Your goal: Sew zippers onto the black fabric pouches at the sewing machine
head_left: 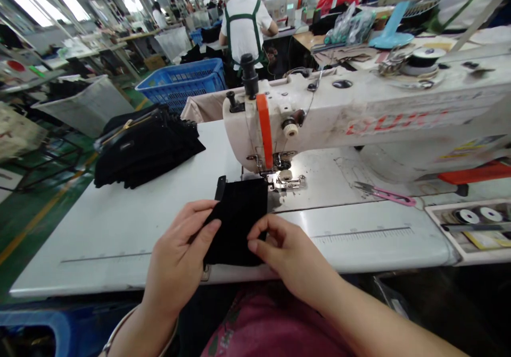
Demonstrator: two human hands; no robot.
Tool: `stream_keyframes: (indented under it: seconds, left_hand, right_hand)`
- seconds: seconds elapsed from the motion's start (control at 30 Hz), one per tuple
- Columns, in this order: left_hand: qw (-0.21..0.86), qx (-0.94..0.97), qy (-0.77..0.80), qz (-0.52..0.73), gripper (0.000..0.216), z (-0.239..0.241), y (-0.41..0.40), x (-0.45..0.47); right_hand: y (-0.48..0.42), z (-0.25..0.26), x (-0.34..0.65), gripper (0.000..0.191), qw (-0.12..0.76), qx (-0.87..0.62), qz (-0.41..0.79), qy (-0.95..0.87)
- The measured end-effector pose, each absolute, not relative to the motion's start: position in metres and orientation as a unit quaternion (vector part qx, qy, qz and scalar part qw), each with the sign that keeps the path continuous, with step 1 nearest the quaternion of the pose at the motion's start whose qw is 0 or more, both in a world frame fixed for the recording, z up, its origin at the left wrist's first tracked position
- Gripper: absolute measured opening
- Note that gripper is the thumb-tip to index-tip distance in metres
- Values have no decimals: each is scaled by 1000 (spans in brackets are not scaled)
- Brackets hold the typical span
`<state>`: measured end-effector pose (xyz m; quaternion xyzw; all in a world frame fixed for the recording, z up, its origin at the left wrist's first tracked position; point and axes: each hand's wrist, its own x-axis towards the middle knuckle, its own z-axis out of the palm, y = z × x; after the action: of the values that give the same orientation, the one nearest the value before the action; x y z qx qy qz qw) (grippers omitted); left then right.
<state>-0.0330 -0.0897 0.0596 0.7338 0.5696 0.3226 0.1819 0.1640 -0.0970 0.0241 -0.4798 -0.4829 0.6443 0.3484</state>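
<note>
Left hand [181,250] and right hand [287,253], fingers pinched on black fabric piece [238,218], flat on table [120,224] before sewing machine [319,117].

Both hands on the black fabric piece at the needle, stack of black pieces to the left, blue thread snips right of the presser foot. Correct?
One slip: the thread snips are pink, not blue, per the head view. The rest holds: left hand and right hand on the black fabric piece, with the stack of black pieces on the left.

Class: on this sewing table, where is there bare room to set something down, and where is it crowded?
Bare: table between black stack and left hand; also below pink snips. Crowded: at presser foot, where black fabric and right hand sit.
</note>
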Motion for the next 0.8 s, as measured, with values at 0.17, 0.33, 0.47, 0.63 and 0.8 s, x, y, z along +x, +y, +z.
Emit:
stream_keyframes:
  seconds: [0.17, 0.33, 0.47, 0.63, 0.8]
  left_hand:
    - [80, 900, 395, 165, 36, 41, -113, -28]
    - [7, 935, 348, 70, 34, 24, -124, -7]
    - [10, 942, 333, 50, 35, 23, -126, -1]
    - [50, 924, 357, 129, 27, 10, -132, -3]
    - [128, 870, 398, 260, 19, 4, -130, 2]
  right_hand:
    - [-151, 6, 173, 7, 329, -515, 618, -494]
    - [-162, -12, 173, 11, 337, -524, 592, -511]
    - [-168, -20, 186, 12, 352, -494, 422, -674]
    - [-166, -27, 206, 17, 355, -434, 118, -819]
    - [-153, -27, 209, 13, 371, -419, 95, -823]
